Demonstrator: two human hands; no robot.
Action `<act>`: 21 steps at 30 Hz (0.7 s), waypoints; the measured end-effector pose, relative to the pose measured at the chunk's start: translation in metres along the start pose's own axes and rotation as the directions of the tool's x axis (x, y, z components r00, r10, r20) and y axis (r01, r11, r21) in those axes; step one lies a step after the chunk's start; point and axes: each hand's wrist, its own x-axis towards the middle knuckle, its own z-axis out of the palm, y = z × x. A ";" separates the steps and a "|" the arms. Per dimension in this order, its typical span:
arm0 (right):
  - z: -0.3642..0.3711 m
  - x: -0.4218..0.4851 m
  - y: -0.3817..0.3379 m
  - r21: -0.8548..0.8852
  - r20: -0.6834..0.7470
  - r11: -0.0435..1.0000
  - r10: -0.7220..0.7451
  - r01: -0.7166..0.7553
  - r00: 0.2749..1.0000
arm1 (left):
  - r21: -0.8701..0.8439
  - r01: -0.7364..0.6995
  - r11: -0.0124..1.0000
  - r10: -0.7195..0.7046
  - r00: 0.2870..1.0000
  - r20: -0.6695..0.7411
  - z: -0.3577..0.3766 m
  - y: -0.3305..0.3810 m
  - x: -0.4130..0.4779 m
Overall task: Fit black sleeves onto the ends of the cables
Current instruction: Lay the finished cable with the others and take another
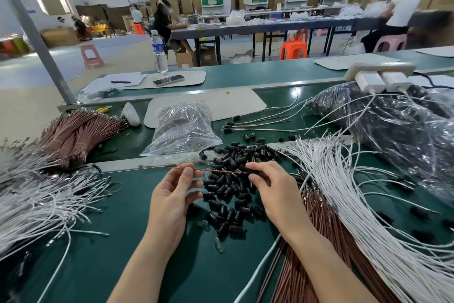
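Centre frame: left hand (172, 192) is pinching a brown cable (159, 167) between thumb and fingertips. Right hand (270, 184) is pinching the cable's right end over the black sleeves (228, 180); whether it holds a sleeve is hidden. Risk: the thin cable buckling under an off-axis push.

Head camera looks forward and down, close over the green table (127, 241)
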 end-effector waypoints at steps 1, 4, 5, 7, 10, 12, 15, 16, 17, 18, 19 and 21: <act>0.000 0.000 -0.001 0.016 -0.003 1.000 -0.004 0.004 1.000 | 0.015 -0.008 1.000 0.008 1.000 0.002 0.001 0.000 0.000; 0.000 -0.001 -0.003 0.025 -0.009 0.999 -0.036 0.036 0.999 | 0.026 -0.012 1.000 0.012 1.000 0.004 0.001 0.000 -0.002; 0.000 -0.002 -0.005 0.013 -0.006 0.998 -0.059 0.059 0.998 | 0.023 -0.009 1.000 0.009 1.000 0.004 0.000 0.001 -0.002; 0.001 -0.004 -0.008 -0.015 0.007 0.994 -0.112 0.112 0.994 | 0.029 -0.006 1.000 0.006 1.000 0.005 0.000 0.001 -0.002; 0.000 -0.009 -0.012 -0.108 0.050 0.976 -0.183 0.187 0.982 | 0.102 -0.030 0.994 0.026 0.999 0.039 0.001 0.002 -0.006; 0.001 -0.013 -0.016 -0.216 0.070 0.943 -0.244 0.253 0.967 | 0.186 -0.065 0.980 0.051 0.996 0.078 0.002 0.002 -0.009; 0.005 -0.016 -0.023 -0.314 0.061 0.881 -0.353 0.354 0.934 | 0.309 -0.142 0.940 0.097 0.983 0.157 0.003 0.001 -0.012; 0.006 -0.017 -0.024 -0.332 0.051 0.863 -0.387 0.381 0.921 | 0.342 -0.170 0.924 0.108 0.975 0.193 0.004 0.001 -0.014; 0.007 -0.018 -0.025 -0.347 0.040 0.845 -0.420 0.406 0.907 | 0.371 -0.199 0.907 0.118 0.966 0.228 0.006 0.000 -0.015; 0.009 -0.019 -0.026 -0.358 0.032 0.830 -0.446 0.427 0.894 | 0.392 -0.222 0.893 0.127 0.959 0.254 0.007 -0.001 -0.016; 0.009 -0.019 -0.027 -0.365 0.030 0.820 -0.463 0.441 0.886 | 0.401 -0.235 0.886 0.135 0.956 0.261 0.008 -0.002 -0.017; 0.008 -0.019 -0.027 -0.381 0.027 0.806 -0.481 0.454 0.876 | 0.382 -0.221 0.897 0.145 0.965 0.217 0.007 -0.003 -0.016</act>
